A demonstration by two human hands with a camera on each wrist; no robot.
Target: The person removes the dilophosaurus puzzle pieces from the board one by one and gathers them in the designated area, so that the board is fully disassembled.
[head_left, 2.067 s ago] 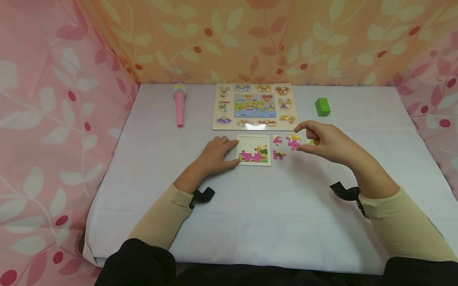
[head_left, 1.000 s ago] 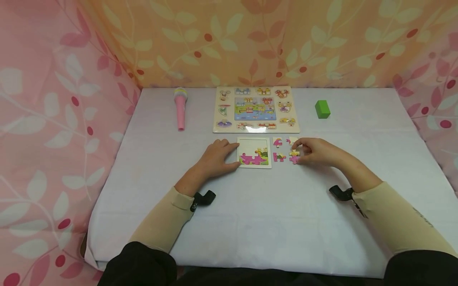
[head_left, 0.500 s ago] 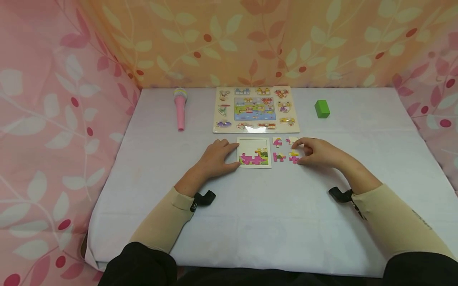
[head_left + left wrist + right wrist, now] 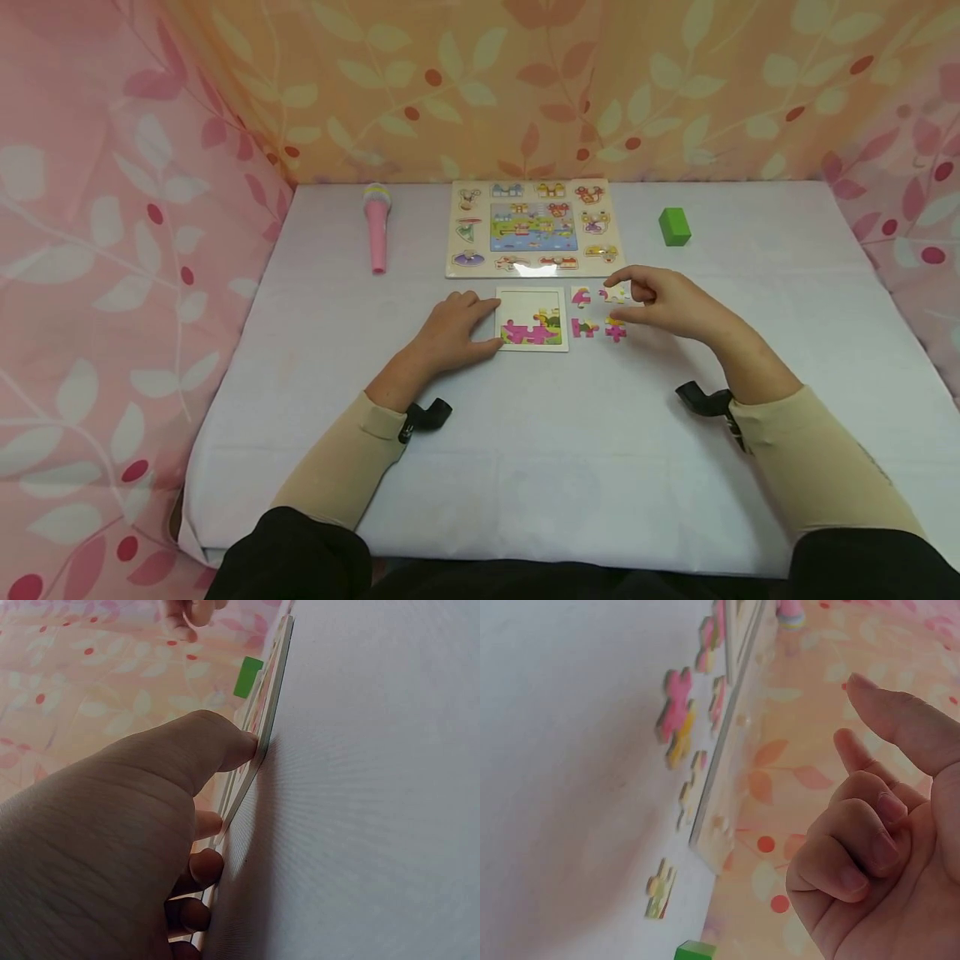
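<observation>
Bordering white tabletop [image 4: 570, 475]: leafy curtains [image 4: 480, 92], apparently.

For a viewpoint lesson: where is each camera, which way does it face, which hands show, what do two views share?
Head: on the head, facing forward and down at the puzzle tray and loose pieces; left hand and right hand show.
Left wrist: worn there, facing along the left hand to the puzzle tray; part of the right hand shows.
Right wrist: worn there, facing past the right hand toward loose pieces; only that hand shows.
Both wrist views share the green block.
</observation>
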